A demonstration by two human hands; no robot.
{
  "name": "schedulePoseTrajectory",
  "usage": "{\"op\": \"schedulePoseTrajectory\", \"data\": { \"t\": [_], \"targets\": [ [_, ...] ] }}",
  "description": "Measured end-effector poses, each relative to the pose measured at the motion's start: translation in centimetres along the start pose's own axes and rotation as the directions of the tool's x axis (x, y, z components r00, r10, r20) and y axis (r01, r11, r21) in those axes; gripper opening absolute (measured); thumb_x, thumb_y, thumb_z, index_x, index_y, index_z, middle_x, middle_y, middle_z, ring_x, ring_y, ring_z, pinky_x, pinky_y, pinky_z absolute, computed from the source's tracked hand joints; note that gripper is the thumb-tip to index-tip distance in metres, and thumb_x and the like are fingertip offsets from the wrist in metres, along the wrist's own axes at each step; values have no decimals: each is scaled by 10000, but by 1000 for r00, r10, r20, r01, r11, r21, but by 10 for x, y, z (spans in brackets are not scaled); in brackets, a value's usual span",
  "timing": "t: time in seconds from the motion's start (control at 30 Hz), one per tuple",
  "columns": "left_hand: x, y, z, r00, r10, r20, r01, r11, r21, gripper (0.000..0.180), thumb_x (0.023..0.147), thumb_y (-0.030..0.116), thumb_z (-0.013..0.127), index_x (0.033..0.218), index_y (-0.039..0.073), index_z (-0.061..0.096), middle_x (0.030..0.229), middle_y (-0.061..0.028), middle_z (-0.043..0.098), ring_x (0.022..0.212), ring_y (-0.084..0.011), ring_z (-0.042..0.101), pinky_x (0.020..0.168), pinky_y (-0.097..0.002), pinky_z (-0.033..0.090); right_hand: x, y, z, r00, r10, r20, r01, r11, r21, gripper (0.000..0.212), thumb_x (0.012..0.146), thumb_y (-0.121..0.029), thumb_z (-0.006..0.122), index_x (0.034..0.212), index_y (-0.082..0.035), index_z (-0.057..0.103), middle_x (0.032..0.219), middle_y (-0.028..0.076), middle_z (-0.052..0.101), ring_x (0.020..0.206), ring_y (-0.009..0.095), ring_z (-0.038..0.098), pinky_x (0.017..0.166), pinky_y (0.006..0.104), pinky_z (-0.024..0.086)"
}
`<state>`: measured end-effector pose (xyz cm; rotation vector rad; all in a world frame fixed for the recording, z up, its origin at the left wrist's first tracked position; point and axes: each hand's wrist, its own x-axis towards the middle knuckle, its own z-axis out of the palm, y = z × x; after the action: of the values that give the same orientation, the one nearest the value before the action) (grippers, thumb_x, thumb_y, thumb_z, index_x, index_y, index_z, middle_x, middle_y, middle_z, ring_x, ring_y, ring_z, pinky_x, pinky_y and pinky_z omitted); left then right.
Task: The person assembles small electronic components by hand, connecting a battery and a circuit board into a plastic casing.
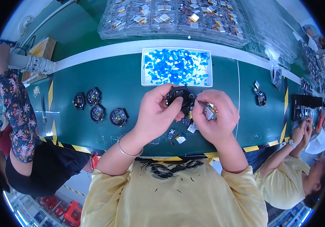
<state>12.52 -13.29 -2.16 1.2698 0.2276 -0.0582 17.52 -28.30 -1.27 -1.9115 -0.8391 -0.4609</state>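
My left hand is closed round a black round housing, its thumb lying across the front. At the housing's right edge, my right hand has its thumb and index finger pinched together; the tip of what they pinch is too small to make out. A silver pouch battery with thin wires shows within the curl of the right fingers. Below the hands, several small circuit parts with silver batteries lie on the green mat. Part of this small heap is hidden behind my hands.
A white box of blue and white film pieces stands just beyond my hands. Several black round housings sit at the left; another assembly lies at the right. Clear trays of batteries fill the far shelf. Co-workers sit on both sides.
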Motion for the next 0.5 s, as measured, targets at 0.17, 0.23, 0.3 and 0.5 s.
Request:
{"op": "schedulePoseTrajectory", "data": {
  "t": [0.17, 0.23, 0.3, 0.5],
  "targets": [
    [-2, -2, 6, 999, 41, -15, -40, 999, 29, 162, 857, -45, 518, 1010, -34, 572, 787, -47, 624, 588, -56, 579, 515, -190, 482, -1, -2, 4, 999, -16, 39, 18, 998, -61, 194, 626, 51, 654, 794, -18, 587, 756, 93, 615, 674, 233, 614, 590, 296, 501],
    [-3, -4, 9, 983, 178, -45, -172, 977, 124, 166, 848, -45, 523, 996, -27, 596, 772, -50, 638, 573, -38, 554, 493, -191, 450, -2, -3, 4, 998, 2, 63, 5, 995, -104, 203, 613, 52, 655, 790, -21, 587, 754, 90, 612, 671, 239, 613, 582, 302, 502],
    [-2, -11, 6, 972, 230, -53, -216, 956, 199, 177, 835, -44, 533, 995, -20, 603, 757, -53, 639, 560, -37, 545, 482, -196, 435, -2, -4, 5, 998, 3, 65, 4, 994, -111, 201, 612, 52, 656, 786, -22, 586, 754, 89, 612, 670, 238, 612, 581, 302, 502],
    [-2, -6, 3, 950, 310, -35, -271, 877, 396, 209, 795, -32, 565, 995, 6, 615, 720, -78, 636, 519, -67, 542, 460, -214, 412, -2, -6, 4, 994, 40, 99, -31, 995, -92, 198, 611, 50, 659, 781, -25, 588, 757, 88, 612, 671, 238, 614, 578, 300, 502]
  ]
}}
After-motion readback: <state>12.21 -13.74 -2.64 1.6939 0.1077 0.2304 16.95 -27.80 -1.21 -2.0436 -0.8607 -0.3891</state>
